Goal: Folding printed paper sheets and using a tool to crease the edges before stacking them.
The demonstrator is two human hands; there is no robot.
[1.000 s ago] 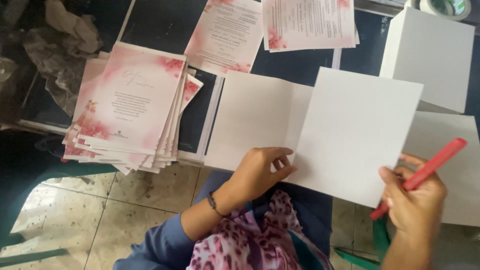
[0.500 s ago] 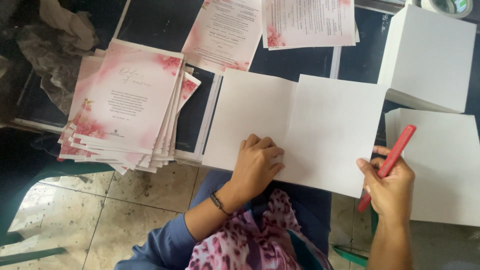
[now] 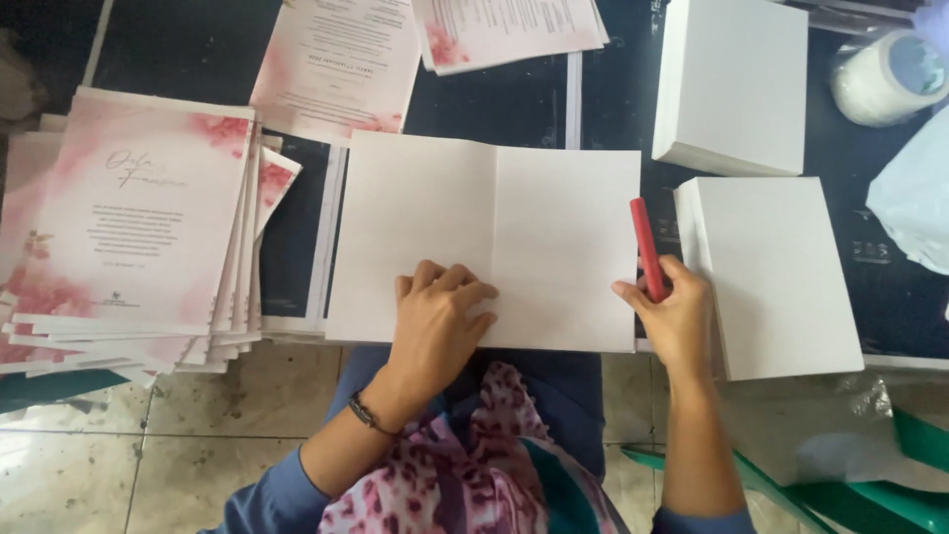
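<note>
White folded card (image 3: 494, 237) under flat left hand (image 3: 440, 321); right hand (image 3: 672, 316) fingers pinch red tool (image 3: 647, 247), lower end hidden.

white card (image 3: 484, 242) now flat, opened

This looks like my small print-finishing or invitation-making workspace, set up at home or in a shop. On the dark table (image 3: 494, 99), pink floral printed cards (image 3: 138, 218) pile up at left, more printed sheets (image 3: 336, 59) lie far, blank white stacks (image 3: 732, 79) sit right, above a worn tiled floor (image 3: 148, 435).
</note>
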